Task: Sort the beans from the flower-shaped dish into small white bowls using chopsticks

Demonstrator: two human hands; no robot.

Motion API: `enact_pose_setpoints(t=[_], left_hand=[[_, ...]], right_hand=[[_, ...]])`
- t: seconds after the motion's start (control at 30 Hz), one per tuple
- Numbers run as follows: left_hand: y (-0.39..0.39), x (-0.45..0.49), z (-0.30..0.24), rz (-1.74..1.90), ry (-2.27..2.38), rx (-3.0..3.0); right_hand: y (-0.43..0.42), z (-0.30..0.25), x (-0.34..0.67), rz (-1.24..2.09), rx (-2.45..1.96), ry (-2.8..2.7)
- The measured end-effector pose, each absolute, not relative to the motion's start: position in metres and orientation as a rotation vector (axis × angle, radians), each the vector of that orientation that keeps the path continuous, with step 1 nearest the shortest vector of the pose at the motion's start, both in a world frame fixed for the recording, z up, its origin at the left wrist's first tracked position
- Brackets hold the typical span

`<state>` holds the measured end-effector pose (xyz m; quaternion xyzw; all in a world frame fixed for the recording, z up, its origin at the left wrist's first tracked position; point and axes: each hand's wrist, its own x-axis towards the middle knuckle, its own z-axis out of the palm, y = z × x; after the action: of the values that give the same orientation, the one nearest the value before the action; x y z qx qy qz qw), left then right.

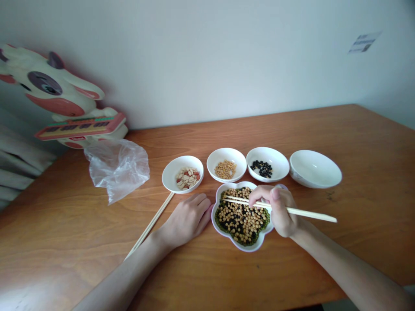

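the step in hand was right there at the bottom middle of the shot: the right hand [277, 211] was over a flower-shaped white dish [243, 249], working a pair of pale wooden chopsticks [301, 211] above a bean mix [241, 220]. its fingers [259, 194] were pinched around the sticks, with the tips close together over the upper left of the pile. i couldn't tell if they had a bean between them. the mix looked glossy and knobbly, with round yellow soybeans, black beans and tiny green mung beans.

the left hand [188, 218] sat just beside the dish, relaxed on the desk [366, 142], its fingers [201, 205] loosely curled and holding nothing. a second pair of chopsticks [151, 223] ran diagonally under that wrist.

a bit farther up, a row of smooth white bowls lined the dish: chopped nuts with red-skinned bits [187, 178] in one [168, 177], soybeans [225, 169] in the next [227, 154], black beans [262, 168] in the third [267, 154], then a bigger bowl [314, 169] at the right. a crumpled clear plastic bag [116, 168] lay to the left, with a glossy cartoon cow figure [52, 82] propped at the upper left against a pale wall [210, 56].
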<state>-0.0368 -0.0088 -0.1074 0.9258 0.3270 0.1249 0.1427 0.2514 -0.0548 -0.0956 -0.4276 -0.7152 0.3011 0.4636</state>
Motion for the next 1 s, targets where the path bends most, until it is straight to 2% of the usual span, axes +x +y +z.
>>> enact_pose_setpoints(t=[0.67, 0.83, 1.0], left_hand=[[-0.009, -0.036, -0.105, 0.400, 0.937, 2.680], [-0.009, -0.036, -0.106, 0.382, 0.947, 2.688], [-0.009, -0.036, -0.105, 0.350, 0.957, 2.686]], right_hand=[[-0.057, -0.092, 0.259, 0.526, -0.747, -1.535], [-0.054, -0.081, 0.260, 0.426, -0.898, -1.289], [-0.037, -0.082, 0.259, 0.560, -1.064, -1.286]])
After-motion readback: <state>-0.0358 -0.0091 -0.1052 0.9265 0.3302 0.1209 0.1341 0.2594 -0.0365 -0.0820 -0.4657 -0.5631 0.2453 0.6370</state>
